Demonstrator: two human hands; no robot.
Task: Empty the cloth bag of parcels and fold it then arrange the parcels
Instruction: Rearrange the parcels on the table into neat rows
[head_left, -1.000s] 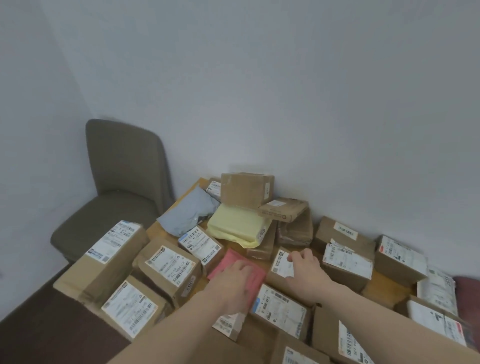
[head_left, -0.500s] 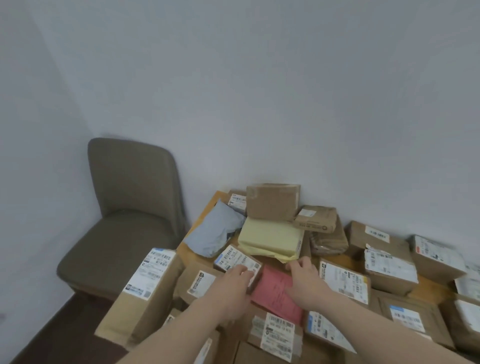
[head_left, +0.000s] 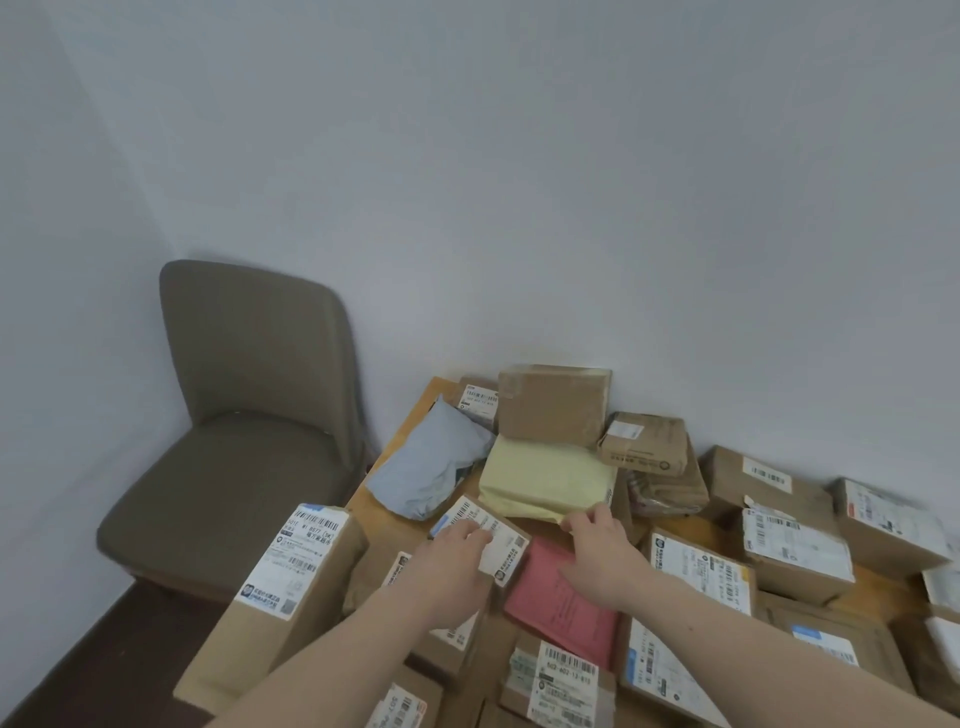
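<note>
Here, nearest the camera, a brown box carries a barcode label (head_left: 563, 686) reading what looks like "502-602-13-619". Just beyond it the pink flat parcel (head_left: 563, 608) lies slanted, its long axis running from near right up toward far left, between the two hands. The right hand (head_left: 597, 553) rests on its upper edge, its fingertips reaching the near corner of the pale yellow parcel (head_left: 545, 478) — whether they pinch that corner I cannot tell. The left hand (head_left: 457, 564) grips a small labelled carton (head_left: 485, 532) just left of the pink one. The tall box (head_left: 291, 582) at left shows "501C" — the rest is illegible. No cloth bag is in view. Farther back sits a stacked brown box (head_left: 553, 405).
</note>
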